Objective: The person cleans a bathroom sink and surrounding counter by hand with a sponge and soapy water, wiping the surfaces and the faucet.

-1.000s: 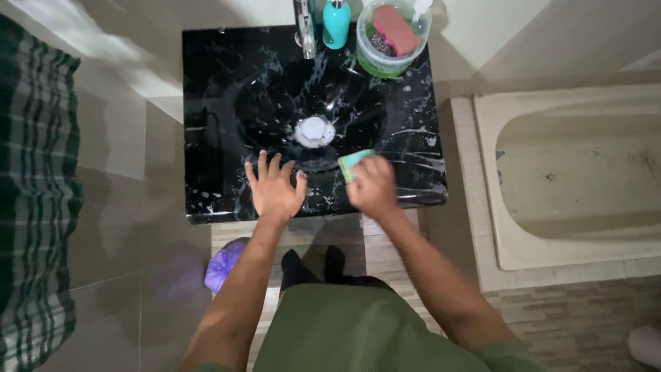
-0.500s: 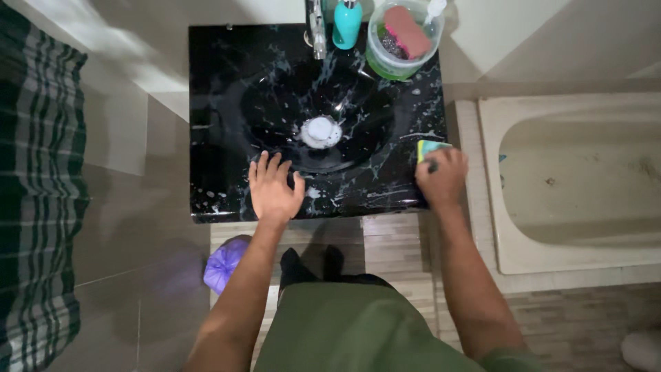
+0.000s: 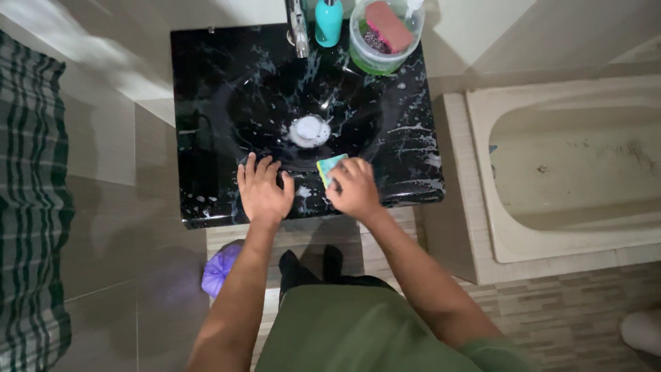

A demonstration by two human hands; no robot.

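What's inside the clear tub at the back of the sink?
Inside the clear tub a pink sponge lies on top, with a dark scouring pad beside it and green showing at the bottom. What lies under the sponge is covered.

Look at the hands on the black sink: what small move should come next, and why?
Probably sweep the sponge in the right hand toward the sink's right side, where white soapy streaks show. The left hand lies flat on the front rim, bracing.
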